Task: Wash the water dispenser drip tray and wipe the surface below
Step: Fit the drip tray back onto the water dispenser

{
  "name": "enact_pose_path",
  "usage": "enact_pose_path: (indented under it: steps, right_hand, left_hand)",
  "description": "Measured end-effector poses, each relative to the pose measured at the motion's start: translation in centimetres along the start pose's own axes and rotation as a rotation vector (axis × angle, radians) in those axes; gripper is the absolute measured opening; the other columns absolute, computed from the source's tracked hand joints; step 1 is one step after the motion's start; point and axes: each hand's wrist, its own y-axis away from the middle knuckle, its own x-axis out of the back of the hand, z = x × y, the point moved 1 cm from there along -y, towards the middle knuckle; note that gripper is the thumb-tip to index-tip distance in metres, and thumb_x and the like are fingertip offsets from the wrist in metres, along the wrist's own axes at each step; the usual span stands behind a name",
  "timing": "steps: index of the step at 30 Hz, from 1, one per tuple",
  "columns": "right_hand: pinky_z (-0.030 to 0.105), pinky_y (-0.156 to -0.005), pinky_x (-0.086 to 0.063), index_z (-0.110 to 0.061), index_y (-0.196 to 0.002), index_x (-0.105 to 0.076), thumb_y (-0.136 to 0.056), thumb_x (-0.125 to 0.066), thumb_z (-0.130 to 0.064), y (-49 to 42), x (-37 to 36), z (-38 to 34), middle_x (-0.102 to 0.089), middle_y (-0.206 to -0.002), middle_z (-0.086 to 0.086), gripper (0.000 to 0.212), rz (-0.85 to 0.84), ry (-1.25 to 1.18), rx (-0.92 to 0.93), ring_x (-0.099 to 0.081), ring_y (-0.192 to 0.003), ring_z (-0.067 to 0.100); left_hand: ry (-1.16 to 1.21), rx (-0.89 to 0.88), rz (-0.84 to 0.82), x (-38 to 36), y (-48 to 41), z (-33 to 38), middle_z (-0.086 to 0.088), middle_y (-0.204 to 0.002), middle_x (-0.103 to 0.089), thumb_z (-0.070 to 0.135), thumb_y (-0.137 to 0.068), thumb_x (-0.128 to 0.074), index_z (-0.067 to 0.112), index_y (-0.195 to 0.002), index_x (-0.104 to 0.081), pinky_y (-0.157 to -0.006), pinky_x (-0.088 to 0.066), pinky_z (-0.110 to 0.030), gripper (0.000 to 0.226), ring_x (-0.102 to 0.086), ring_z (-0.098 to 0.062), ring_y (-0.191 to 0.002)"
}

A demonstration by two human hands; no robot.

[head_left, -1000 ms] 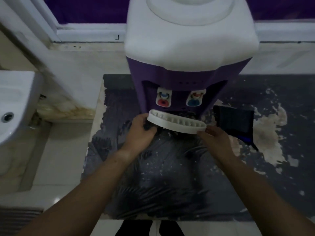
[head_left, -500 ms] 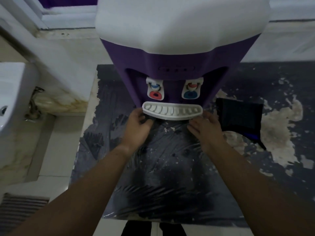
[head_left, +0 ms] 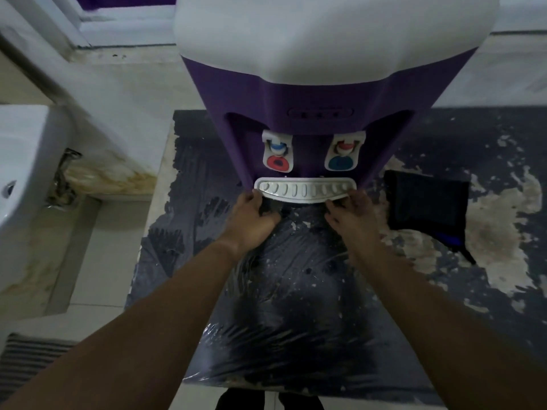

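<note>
Between my hands, the drip tray (head_left: pixel 305 191) looks like matt white plastic. Under my wrists, the dark counter (head_left: pixel 296 291) shows a glossy, crinkled film. Right of my right hand (head_left: pixel 353 213), a dark cloth (head_left: pixel 426 202) looks soft and matt.

- To your left of the dark cloth, well apart from it, you have a white basin (head_left: pixel 20 179) cut off by the frame edge, its drain hole showing.
- The dark cloth (head_left: pixel 426 205) itself lies flat, a blue edge at its lower right corner.
- Between the basin and the cloth, but close to the basin, a stained, yellowish marble ledge (head_left: pixel 109 176) runs along the wall.
- Far below and left of the cloth, at the frame's lower left corner, you see a ribbed floor grate (head_left: pixel 26 359).
- Above and left of the cloth, at the top of the frame, a white window frame (head_left: pixel 124 28) borders a purple strip.
</note>
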Motion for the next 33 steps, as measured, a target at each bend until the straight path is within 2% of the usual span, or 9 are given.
enact_pose_path:
  steps: [3,5,8,9,11,13,15,23,33]
  right_hand:
    - [0.039,-0.100,-0.051,-0.017,-0.124,-0.049,-0.090,-0.062,0.003,-0.5,0.6,0.4,-0.061,-0.123,0.001,0.042,-0.061,-0.101,-0.037,-0.060,-0.115,0.017]
    - [0.038,-0.099,-0.051,-0.015,-0.128,-0.048,-0.089,-0.060,0.004,-0.2,1.0,0.7,-0.061,-0.122,0.000,0.045,-0.057,0.026,0.044,-0.059,-0.115,0.017]
    - [0.032,-0.105,-0.040,-0.014,-0.145,-0.038,-0.086,-0.061,-0.005,0.6,1.6,1.8,-0.047,-0.144,0.008,0.064,-0.061,0.644,0.353,-0.046,-0.132,0.021]
    - [0.029,-0.108,-0.034,-0.013,-0.152,-0.029,-0.087,-0.060,-0.008,0.8,1.7,2.2,-0.028,-0.158,0.012,0.072,-0.098,0.863,0.461,-0.032,-0.143,0.024]
    - [0.039,-0.116,-0.028,-0.013,-0.158,-0.014,-0.088,-0.056,-0.013,0.8,1.8,2.7,0.000,-0.165,0.016,0.082,-0.174,1.220,0.661,-0.007,-0.151,0.031]
    - [0.053,-0.121,-0.016,-0.012,-0.158,-0.007,-0.085,-0.055,-0.016,0.1,1.6,2.6,0.005,-0.164,0.019,0.087,-0.233,1.454,0.739,0.004,-0.151,0.037]
    - [0.054,-0.122,-0.007,-0.014,-0.158,-0.001,-0.087,-0.055,-0.019,-0.9,1.1,2.0,0.010,-0.165,0.016,0.089,-0.287,1.614,0.676,0.009,-0.151,0.036]
    - [0.051,-0.122,-0.005,-0.020,-0.157,0.008,-0.090,-0.048,-0.028,-1.5,0.3,1.0,0.016,-0.165,0.008,0.088,-0.307,1.722,0.539,0.012,-0.151,0.032]
    - [0.055,-0.121,-0.006,-0.019,-0.158,-0.002,-0.089,-0.050,-0.028,-1.5,0.0,0.3,0.010,-0.165,0.009,0.085,-0.327,1.700,0.515,0.008,-0.151,0.033]
  left_hand:
    - [-0.091,-0.018,-0.016,-0.3,-0.3,-0.3,0.006,-0.148,-0.021,0.042,-0.084,-0.058,0.027,-0.151,-0.022,-0.106,-0.020,-0.026,0.078,-0.021,-0.022,-0.139]
    - [-0.145,-0.047,-0.007,-0.4,-0.2,-0.7,0.007,-0.149,-0.019,0.043,-0.084,-0.059,0.028,-0.152,-0.015,-0.106,-0.019,-0.027,0.083,-0.018,-0.023,-0.139]
    - [-0.253,-0.125,0.022,-0.7,0.2,-1.3,0.007,-0.153,-0.013,0.046,-0.082,-0.058,0.027,-0.155,-0.004,-0.110,-0.021,-0.031,0.093,-0.017,-0.023,-0.139]
    - [-0.281,-0.144,0.016,-0.8,0.3,-1.5,0.008,-0.155,-0.009,0.049,-0.081,-0.057,0.026,-0.155,-0.001,-0.113,-0.021,-0.032,0.096,-0.015,-0.023,-0.140]
    - [-0.316,-0.157,-0.017,-1.2,0.5,-1.6,0.012,-0.159,0.001,0.051,-0.078,-0.054,0.025,-0.155,0.005,-0.118,-0.021,-0.038,0.101,-0.011,-0.025,-0.144]
    - [-0.380,-0.145,-0.034,-1.5,0.6,-1.6,0.011,-0.160,0.008,0.052,-0.077,-0.053,0.023,-0.155,0.008,-0.119,-0.021,-0.043,0.103,-0.008,-0.028,-0.144]
    - [-0.426,-0.108,-0.034,-1.7,0.4,-1.3,0.006,-0.159,0.008,0.054,-0.079,-0.053,0.021,-0.155,0.008,-0.119,-0.019,-0.043,0.103,-0.005,-0.029,-0.144]
    - [-0.536,-0.082,-0.022,-1.5,-0.3,-0.7,-0.001,-0.150,-0.005,0.056,-0.082,-0.053,0.022,-0.155,0.004,-0.116,-0.016,-0.039,0.099,-0.009,-0.029,-0.138]
    - [-0.527,-0.009,-0.060,-1.0,-0.2,0.4,-0.004,-0.158,-0.011,0.054,-0.083,-0.053,0.021,-0.155,0.003,-0.116,-0.018,-0.044,0.098,-0.011,-0.030,-0.143]
